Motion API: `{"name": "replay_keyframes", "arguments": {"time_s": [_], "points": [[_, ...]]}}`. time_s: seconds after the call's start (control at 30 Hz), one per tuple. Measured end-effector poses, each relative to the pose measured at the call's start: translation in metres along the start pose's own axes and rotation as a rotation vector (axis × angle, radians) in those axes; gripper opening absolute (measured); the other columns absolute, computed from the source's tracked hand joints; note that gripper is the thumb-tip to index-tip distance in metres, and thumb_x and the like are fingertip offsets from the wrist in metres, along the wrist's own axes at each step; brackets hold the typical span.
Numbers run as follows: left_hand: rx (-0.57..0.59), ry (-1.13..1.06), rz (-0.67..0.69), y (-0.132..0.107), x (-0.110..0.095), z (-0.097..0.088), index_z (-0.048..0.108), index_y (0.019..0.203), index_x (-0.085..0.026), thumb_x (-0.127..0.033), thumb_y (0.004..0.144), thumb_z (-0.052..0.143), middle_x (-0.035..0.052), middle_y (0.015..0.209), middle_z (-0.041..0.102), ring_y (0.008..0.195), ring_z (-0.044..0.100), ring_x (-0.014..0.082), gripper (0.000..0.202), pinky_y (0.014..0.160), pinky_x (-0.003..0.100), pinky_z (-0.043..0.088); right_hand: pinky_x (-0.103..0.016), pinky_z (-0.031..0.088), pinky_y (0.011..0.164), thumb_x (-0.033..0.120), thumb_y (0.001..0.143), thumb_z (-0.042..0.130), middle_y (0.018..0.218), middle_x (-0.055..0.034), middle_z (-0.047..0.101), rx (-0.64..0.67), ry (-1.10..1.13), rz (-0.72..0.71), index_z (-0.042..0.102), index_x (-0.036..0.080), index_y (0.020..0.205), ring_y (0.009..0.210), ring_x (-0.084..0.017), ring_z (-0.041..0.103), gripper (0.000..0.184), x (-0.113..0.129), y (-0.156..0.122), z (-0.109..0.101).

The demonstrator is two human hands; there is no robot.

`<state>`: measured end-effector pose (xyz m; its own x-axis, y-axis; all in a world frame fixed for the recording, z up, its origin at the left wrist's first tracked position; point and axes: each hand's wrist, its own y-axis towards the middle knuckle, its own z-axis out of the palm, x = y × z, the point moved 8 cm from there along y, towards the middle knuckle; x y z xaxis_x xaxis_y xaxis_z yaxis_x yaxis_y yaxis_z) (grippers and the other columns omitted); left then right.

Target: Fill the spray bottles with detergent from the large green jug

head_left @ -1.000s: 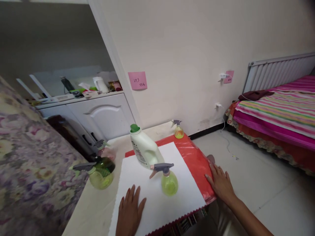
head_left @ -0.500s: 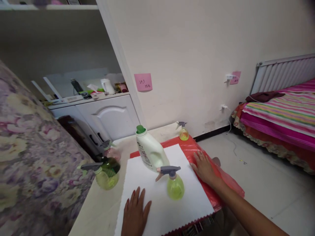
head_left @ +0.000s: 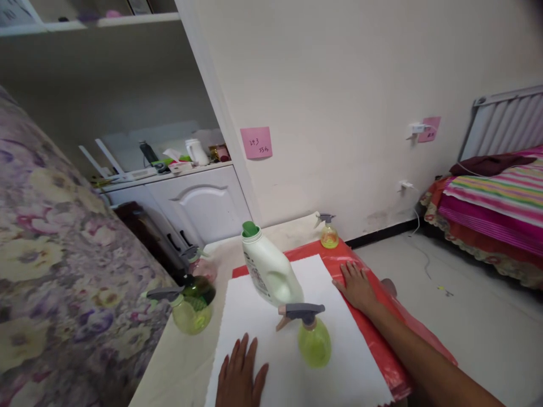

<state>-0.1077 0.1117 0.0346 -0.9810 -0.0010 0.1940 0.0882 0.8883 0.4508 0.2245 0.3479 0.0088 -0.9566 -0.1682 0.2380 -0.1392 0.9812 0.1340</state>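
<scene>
My left hand [head_left: 241, 374] lies flat on a white sheet [head_left: 271, 345], fingers stretched out, holding nothing. On the red plastic sheet [head_left: 382, 345], near the white sheet's right edge, rests my right hand [head_left: 357, 288], also with fingers spread. Between them stands a spray bottle [head_left: 314, 342] with yellow-green liquid and a grey trigger head. Just behind it is a pale green jug [head_left: 274, 268] with a handle and a green spout in its neck. Neither hand touches a bottle.
More spray bottles stand at the table's left: a yellowish one [head_left: 190, 316], a pinkish one [head_left: 203, 268], and a dark green bottle [head_left: 200, 291] between. Another yellow spray bottle [head_left: 329, 234] is at the back. A floral curtain [head_left: 63, 254] hangs left; a bed [head_left: 496, 209] is right.
The view has shifted, so everything sits a little further right and lower. Both hands still lie flat in the same places, and the bottles have not moved on the table.
</scene>
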Motion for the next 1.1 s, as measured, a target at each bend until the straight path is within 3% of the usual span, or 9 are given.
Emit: {"name": "replay_keyframes", "arguments": {"time_s": [0.23,0.47,0.63,0.8,1.1], "points": [[0.018,-0.02,-0.007,-0.001,-0.001,-0.004,0.049,0.137,-0.025,-0.043,0.09,0.047,0.0063,0.145,0.048,0.132,0.045,0.0267,0.05,0.103,0.046,0.041,-0.052,0.009,0.114,0.055,0.092,0.037,0.156,-0.0209,0.022,-0.004,0.006,0.021,0.031,0.009,0.147,0.145,-0.035,0.014,0.072,0.001,-0.002,-0.002],[0.086,-0.052,-0.046,0.0,-0.002,-0.004,0.049,0.137,-0.025,-0.045,0.091,0.044,0.0067,0.145,0.047,0.132,0.045,0.0272,0.05,0.105,0.046,0.04,-0.054,0.013,0.114,0.05,0.093,0.039,0.153,-0.0219,0.03,-0.033,0.03,-0.016,0.037,0.007,0.143,0.143,-0.035,0.02,0.066,0.006,-0.009,-0.016],[0.084,-0.061,-0.071,0.0,-0.003,-0.007,0.049,0.137,-0.022,-0.046,0.092,0.042,0.0074,0.145,0.047,0.133,0.045,0.027,0.052,0.106,0.046,0.038,-0.052,0.013,0.115,0.048,0.095,0.035,0.154,-0.0178,0.029,-0.046,0.061,-0.143,0.036,0.009,0.144,0.144,-0.033,0.019,0.062,0.036,-0.042,-0.023],[0.085,-0.061,-0.065,0.001,-0.003,-0.005,0.048,0.137,-0.02,-0.048,0.092,0.041,0.0087,0.145,0.047,0.133,0.044,0.0284,0.053,0.105,0.048,0.038,-0.047,0.021,0.115,0.054,0.095,0.031,0.153,-0.0144,0.033,0.004,0.103,-0.281,0.04,0.013,0.143,0.142,-0.029,0.027,0.064,0.064,-0.085,-0.013],[0.086,-0.104,-0.036,-0.002,-0.001,-0.004,0.046,0.139,-0.023,-0.046,0.092,0.041,0.0082,0.146,0.046,0.134,0.042,0.027,0.052,0.107,0.046,0.037,-0.05,0.021,0.114,0.053,0.094,0.035,0.153,-0.0165,0.033,0.012,0.163,-0.284,0.038,0.011,0.144,0.142,-0.031,0.027,0.065,0.063,-0.09,-0.011]]}}
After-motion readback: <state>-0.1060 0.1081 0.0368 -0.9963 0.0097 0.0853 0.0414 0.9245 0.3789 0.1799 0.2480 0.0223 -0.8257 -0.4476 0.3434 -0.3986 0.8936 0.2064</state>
